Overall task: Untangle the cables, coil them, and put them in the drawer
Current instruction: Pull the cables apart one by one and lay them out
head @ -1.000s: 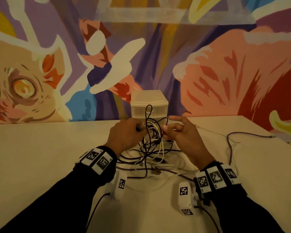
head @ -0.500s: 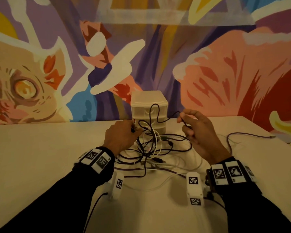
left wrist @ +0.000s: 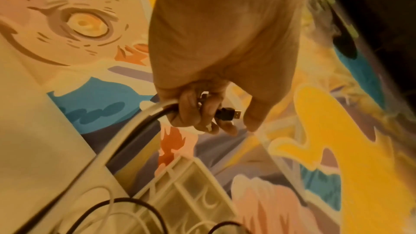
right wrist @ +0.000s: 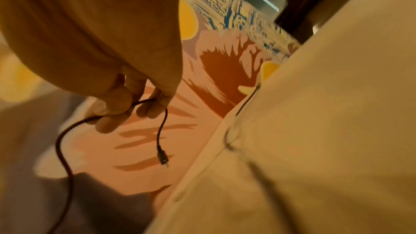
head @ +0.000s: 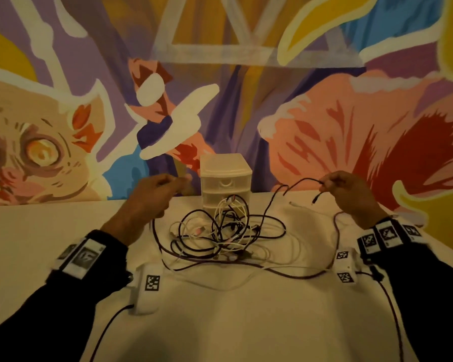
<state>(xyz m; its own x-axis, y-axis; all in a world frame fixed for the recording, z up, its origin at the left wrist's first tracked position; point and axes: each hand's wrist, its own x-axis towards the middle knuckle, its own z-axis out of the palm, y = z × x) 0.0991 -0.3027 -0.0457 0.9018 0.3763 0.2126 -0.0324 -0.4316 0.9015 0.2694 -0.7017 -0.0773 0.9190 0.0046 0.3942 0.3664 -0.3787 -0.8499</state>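
— What did the head view give you?

— Both hands raised apart over the tangle of cables (head: 221,231) on the table (head: 37,244), before the drawer unit (head: 226,178).

— And the grips?

— Only the wrist views told: the left hand (left wrist: 220,45) clenched a black USB plug (left wrist: 229,114); the right hand (right wrist: 126,99) pinched a dark cable (right wrist: 162,125), connector dangling.

Black, white cables (head: 228,231); translucent white drawer unit (head: 226,178).
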